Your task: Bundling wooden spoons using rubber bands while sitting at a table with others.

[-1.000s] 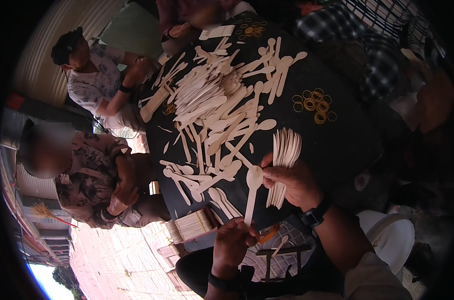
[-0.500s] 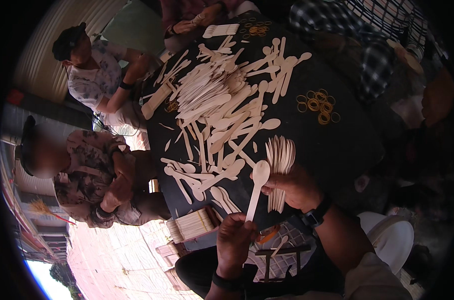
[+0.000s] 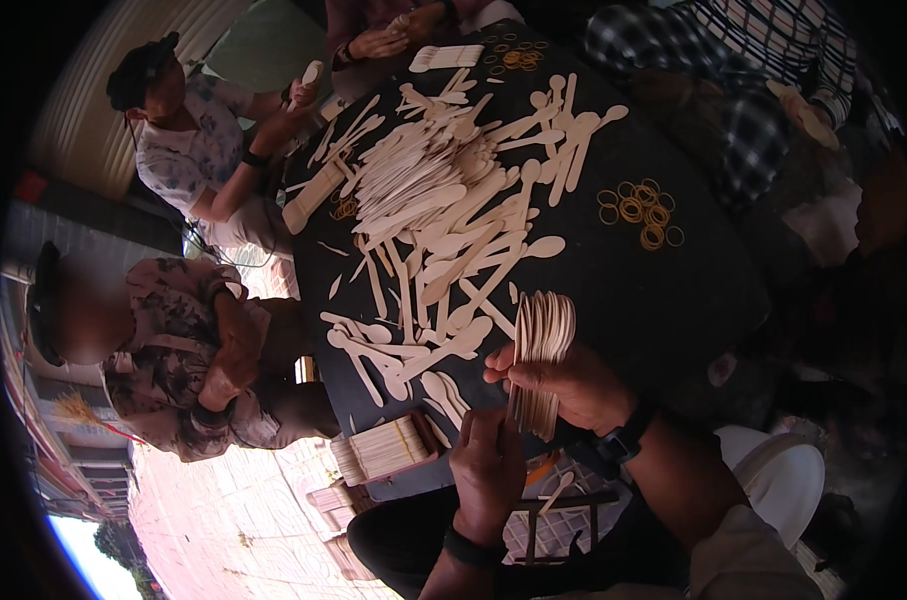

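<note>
Looks like the gathering-and-squaring step. Gripping a thick stack of pale, flat wooden spoons [image 3: 545, 325] between thumb and fingers of the right hand [image 3: 583, 388], around 5 o'clock at the black, smooth-topped desk [image 3: 683, 310]. Got the left hand [image 3: 487, 458] curled in by the stack's lower end; can't tell if pinching a spoon. Probably calls for evening up that end, then maybe reaching toward the loose, pale wooden spoon heap [image 3: 413, 180] at 11 o'clock.

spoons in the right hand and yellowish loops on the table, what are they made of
Spoons: probably bare wood, matte, given pale tan colour without shine. Loops: likely rubber, smooth-looking, given their thin band shape, though too small to rule out plastic.
</note>
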A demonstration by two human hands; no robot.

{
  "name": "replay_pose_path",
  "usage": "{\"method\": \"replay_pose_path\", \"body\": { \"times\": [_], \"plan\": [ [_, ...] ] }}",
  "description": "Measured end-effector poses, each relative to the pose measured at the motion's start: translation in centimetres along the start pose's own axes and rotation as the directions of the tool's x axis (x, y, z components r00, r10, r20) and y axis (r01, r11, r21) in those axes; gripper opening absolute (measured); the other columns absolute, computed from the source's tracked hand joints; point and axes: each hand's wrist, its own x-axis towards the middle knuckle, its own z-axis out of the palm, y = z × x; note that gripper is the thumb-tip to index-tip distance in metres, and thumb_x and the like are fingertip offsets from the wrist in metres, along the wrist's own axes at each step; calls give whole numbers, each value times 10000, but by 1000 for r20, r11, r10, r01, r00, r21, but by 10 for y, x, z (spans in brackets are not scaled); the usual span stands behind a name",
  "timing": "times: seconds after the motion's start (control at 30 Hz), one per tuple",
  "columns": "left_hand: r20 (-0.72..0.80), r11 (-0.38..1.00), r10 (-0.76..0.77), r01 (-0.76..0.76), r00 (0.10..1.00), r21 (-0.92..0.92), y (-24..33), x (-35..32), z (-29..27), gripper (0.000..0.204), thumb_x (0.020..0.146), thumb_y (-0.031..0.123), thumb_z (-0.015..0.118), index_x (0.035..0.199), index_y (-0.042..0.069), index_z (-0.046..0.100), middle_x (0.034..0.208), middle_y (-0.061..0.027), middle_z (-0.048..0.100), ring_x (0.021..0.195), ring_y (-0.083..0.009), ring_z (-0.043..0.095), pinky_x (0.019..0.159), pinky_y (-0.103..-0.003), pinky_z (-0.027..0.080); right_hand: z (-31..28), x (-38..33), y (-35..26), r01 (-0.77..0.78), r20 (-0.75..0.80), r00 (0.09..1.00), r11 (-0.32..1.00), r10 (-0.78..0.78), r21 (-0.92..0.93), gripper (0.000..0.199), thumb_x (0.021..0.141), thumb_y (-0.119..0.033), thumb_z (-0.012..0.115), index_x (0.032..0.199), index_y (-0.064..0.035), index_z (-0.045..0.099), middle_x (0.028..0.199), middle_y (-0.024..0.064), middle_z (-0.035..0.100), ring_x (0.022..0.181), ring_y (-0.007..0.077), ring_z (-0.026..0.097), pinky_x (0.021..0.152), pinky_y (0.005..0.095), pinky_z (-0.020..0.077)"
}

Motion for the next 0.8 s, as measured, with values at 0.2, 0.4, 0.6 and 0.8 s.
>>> {"method": "replay_pose_path", "body": {
  "times": [0.2,0.4,0.6,0.8],
  "plan": [
    [131,1000,27,-28,991,4,-1,9,-7,166,741,-21,605,892,6,542,768,-109,572,653,-195,578,572,-293,456,1,1,0,-10,-17,1000,989,12,148,241,799,-142,651,977,-10,557,961,111,604,892,218,618,769,324,501],
    [374,880,-145,292,916,-374,-13,16,-25,419,755,76,668,1123,-9,486,955,-123,585,852,-192,597,705,-306,469,-1,-1,-3,-33,69,997,969,17,243,217,797,-140,648,956,-24,558,911,116,611,751,191,624,665,312,511],
    [282,748,20,173,959,-641,16,55,-32,655,768,97,672,1320,31,326,1164,-153,526,1007,-217,549,859,-329,435,13,-7,-3,-87,220,972,996,85,-3,245,801,-190,666,930,-38,522,723,21,547,586,92,546,519,212,444],
    [350,874,-45,206,936,-439,17,59,-30,496,766,-41,597,1237,32,461,1101,-95,568,996,-151,545,866,-274,426,17,-7,1,-177,188,961,974,201,-139,361,791,-188,670,1038,-22,466,759,35,559,628,100,574,552,228,476]
  ]
}}
